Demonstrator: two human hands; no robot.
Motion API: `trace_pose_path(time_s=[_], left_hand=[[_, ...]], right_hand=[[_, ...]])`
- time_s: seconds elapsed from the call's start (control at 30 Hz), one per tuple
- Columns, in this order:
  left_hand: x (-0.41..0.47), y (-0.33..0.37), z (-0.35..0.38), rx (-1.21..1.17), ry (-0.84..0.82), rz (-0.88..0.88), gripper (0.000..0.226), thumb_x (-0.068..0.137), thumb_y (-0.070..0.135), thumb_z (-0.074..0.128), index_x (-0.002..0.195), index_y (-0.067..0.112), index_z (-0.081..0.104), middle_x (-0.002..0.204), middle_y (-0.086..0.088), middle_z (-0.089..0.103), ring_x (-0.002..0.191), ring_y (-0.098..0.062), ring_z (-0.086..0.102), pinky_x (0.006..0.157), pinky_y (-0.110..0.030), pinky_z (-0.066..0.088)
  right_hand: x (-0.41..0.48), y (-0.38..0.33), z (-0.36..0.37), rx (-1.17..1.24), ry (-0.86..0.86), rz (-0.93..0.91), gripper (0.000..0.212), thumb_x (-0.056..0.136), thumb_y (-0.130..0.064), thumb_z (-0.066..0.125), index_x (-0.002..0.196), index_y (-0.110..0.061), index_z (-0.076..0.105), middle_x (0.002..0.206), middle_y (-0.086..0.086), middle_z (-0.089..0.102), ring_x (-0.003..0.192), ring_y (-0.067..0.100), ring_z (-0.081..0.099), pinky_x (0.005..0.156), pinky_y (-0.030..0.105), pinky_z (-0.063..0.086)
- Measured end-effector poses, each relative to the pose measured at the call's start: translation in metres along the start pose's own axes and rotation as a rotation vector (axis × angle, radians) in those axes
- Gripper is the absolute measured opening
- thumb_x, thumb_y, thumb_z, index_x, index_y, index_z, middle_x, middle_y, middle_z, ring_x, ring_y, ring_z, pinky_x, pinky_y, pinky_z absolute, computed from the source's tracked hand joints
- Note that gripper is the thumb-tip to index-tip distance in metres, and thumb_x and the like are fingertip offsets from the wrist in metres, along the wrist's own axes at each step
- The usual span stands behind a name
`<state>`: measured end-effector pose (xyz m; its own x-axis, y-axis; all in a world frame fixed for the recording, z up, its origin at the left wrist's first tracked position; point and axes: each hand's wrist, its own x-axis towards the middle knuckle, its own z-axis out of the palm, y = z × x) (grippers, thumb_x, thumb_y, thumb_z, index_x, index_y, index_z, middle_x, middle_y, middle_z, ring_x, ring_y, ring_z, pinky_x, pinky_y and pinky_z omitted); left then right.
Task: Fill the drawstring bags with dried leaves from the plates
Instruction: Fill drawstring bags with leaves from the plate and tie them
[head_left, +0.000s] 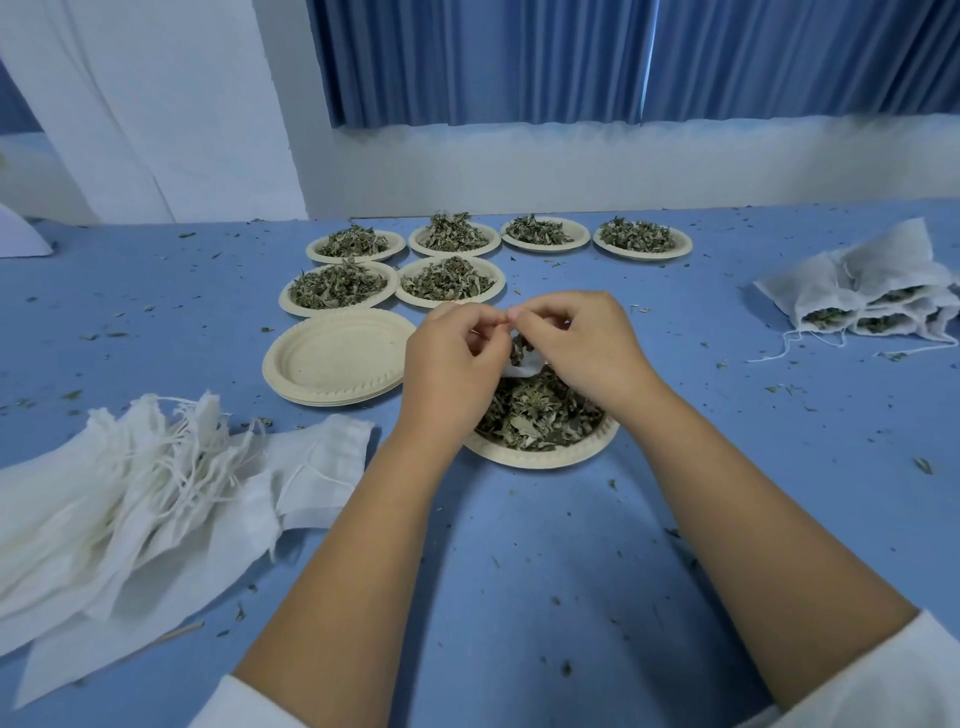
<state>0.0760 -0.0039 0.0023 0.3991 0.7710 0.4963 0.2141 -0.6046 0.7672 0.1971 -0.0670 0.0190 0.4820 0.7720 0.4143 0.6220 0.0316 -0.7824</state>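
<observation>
White bag (521, 368) (mostly hidden) — pinched by both hands above leaf plate (545, 453).

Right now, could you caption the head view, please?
Left hand and right hand hold a drawstring bag over a leaf-filled plate.

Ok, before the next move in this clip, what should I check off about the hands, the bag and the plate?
1. Grip: left hand and right hand both pinch the small white cloth bag: ok.
2. Bag held above the round beige paper plate: ok.
3. Supply: dried green leaves remain on that plate: ok.
4. Bag mouth open: cannot tell, the fingers hide it.
5. How full the bag is: cannot tell.
6. Spares: pile of empty white drawstring bags lies at the left: ok.
</observation>
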Motion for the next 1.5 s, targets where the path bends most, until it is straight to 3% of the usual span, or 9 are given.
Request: trace_pose_path(time_s=[0.2, 0.4, 0.5, 0.63, 0.77, 1.13, 1.23, 1.4, 1.5], left_hand=[[0.001, 0.000, 0.001, -0.041, -0.004, -0.055, 0.011, 0.091, 0.018, 0.065, 0.096, 0.017, 0.075, 0.086, -0.001, 0.070, 0.072, -0.008, 0.063, 0.062, -0.007, 0.039], [0.001, -0.001, 0.000, -0.043, -0.003, -0.059, 0.012, 0.092, 0.017, 0.064, 0.098, 0.017, 0.074, 0.089, -0.003, 0.071, 0.078, -0.014, 0.067, 0.071, -0.021, 0.052], [0.001, -0.001, 0.001, -0.050, -0.016, -0.067, 0.012, 0.092, 0.017, 0.064, 0.098, 0.017, 0.074, 0.089, -0.004, 0.071, 0.079, -0.015, 0.068, 0.075, -0.027, 0.055], [0.001, -0.001, 0.000, -0.042, -0.018, -0.042, 0.012, 0.093, 0.014, 0.062, 0.098, 0.016, 0.073, 0.094, -0.005, 0.070, 0.080, -0.016, 0.068, 0.076, -0.025, 0.053], [0.002, -0.001, -0.001, -0.036, -0.025, -0.017, 0.012, 0.093, 0.012, 0.062, 0.097, 0.016, 0.073, 0.098, -0.005, 0.069, 0.082, -0.015, 0.067, 0.078, -0.025, 0.052], [0.002, -0.001, -0.001, -0.051, -0.025, -0.080, 0.012, 0.094, 0.017, 0.063, 0.100, 0.016, 0.073, 0.094, -0.004, 0.069, 0.083, -0.016, 0.067, 0.081, -0.037, 0.055], [0.003, -0.002, -0.001, -0.077, 0.011, -0.156, 0.013, 0.094, 0.016, 0.061, 0.101, 0.013, 0.072, 0.091, -0.005, 0.070, 0.085, -0.019, 0.068, 0.083, -0.041, 0.055], [0.004, -0.001, -0.003, -0.087, 0.038, -0.169, 0.010, 0.093, 0.015, 0.062, 0.095, 0.014, 0.072, 0.084, -0.004, 0.071, 0.082, -0.020, 0.067, 0.082, -0.041, 0.055], [0.003, -0.001, -0.001, -0.068, 0.000, -0.120, 0.010, 0.094, 0.018, 0.062, 0.096, 0.015, 0.072, 0.091, -0.002, 0.071, 0.081, -0.014, 0.066, 0.078, -0.028, 0.054]], right_hand=[[0.001, 0.001, -0.003, 0.032, 0.086, -0.022, 0.009, 0.088, -0.019, 0.069, 0.081, -0.017, 0.075, 0.056, -0.005, 0.055, 0.047, 0.002, 0.043, 0.051, 0.013, 0.035], [-0.001, 0.001, -0.001, 0.009, -0.006, -0.010, 0.008, 0.086, -0.018, 0.069, 0.086, -0.018, 0.077, 0.060, 0.004, 0.062, 0.049, 0.000, 0.044, 0.051, 0.011, 0.036], [0.000, 0.001, -0.003, 0.034, -0.022, 0.036, 0.006, 0.086, -0.017, 0.070, 0.087, -0.016, 0.076, 0.054, -0.004, 0.057, 0.047, -0.001, 0.044, 0.050, 0.012, 0.037], [0.002, 0.002, -0.008, 0.121, -0.133, 0.183, 0.009, 0.088, -0.020, 0.071, 0.087, -0.011, 0.074, 0.044, -0.014, 0.054, 0.038, -0.002, 0.047, 0.039, 0.010, 0.033], [0.001, 0.000, -0.008, 0.182, -0.212, 0.240, 0.013, 0.089, -0.023, 0.069, 0.087, -0.011, 0.074, 0.046, -0.012, 0.055, 0.043, 0.001, 0.049, 0.040, 0.013, 0.035], [0.004, 0.002, -0.008, 0.412, -0.038, 0.384, 0.004, 0.081, -0.021, 0.075, 0.079, -0.018, 0.075, 0.053, -0.011, 0.058, 0.048, 0.006, 0.047, 0.042, 0.017, 0.036], [0.005, 0.003, -0.012, 0.285, 0.004, 0.276, 0.005, 0.080, -0.026, 0.076, 0.077, -0.022, 0.075, 0.054, -0.009, 0.057, 0.049, 0.007, 0.047, 0.046, 0.022, 0.040], [0.000, 0.002, -0.004, -0.080, -0.013, 0.066, 0.010, 0.078, -0.022, 0.077, 0.069, -0.024, 0.073, 0.049, -0.011, 0.056, 0.045, 0.000, 0.047, 0.049, 0.015, 0.039], [-0.003, 0.004, 0.003, -0.283, -0.003, 0.043, 0.007, 0.078, -0.025, 0.074, 0.072, -0.025, 0.072, 0.056, -0.010, 0.054, 0.055, 0.006, 0.049, 0.056, 0.025, 0.042]])
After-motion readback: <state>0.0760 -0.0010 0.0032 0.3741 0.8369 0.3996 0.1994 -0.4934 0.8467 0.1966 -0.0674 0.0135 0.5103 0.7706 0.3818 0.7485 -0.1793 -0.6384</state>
